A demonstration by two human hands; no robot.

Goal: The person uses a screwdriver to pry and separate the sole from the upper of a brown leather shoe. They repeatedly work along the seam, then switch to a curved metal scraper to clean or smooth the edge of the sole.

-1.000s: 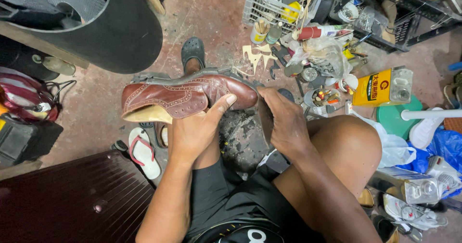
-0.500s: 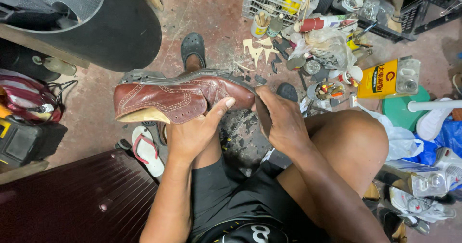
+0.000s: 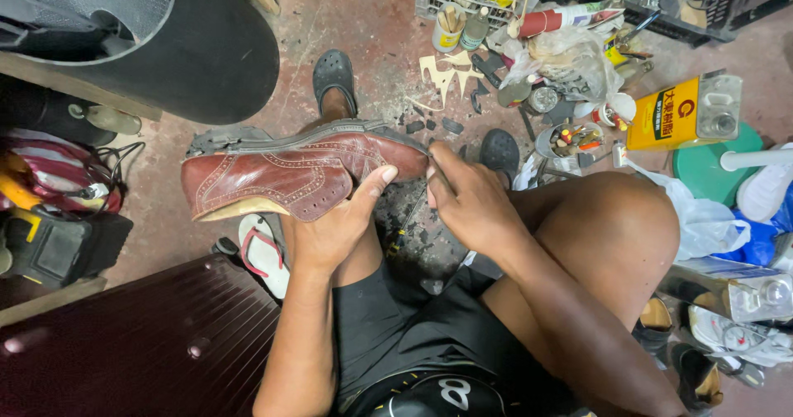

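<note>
Partly, right hand (image 3: 471,202) hides shoe (image 3: 281,177) heel (tool unclear).

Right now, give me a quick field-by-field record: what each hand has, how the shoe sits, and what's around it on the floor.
left hand: grips the brown brogue shoe from below, thumb up against its side
right hand: at the end of the shoe, fingers pinched there; whether it holds a tool I cannot tell
shoe position: held on its side above the floor, grey sole facing away
floor behind shoe: dark clogs, scraps, small tins
right side: yellow can, white plastic bag
left side: red-strap flip-flop, dark maroon case
</note>
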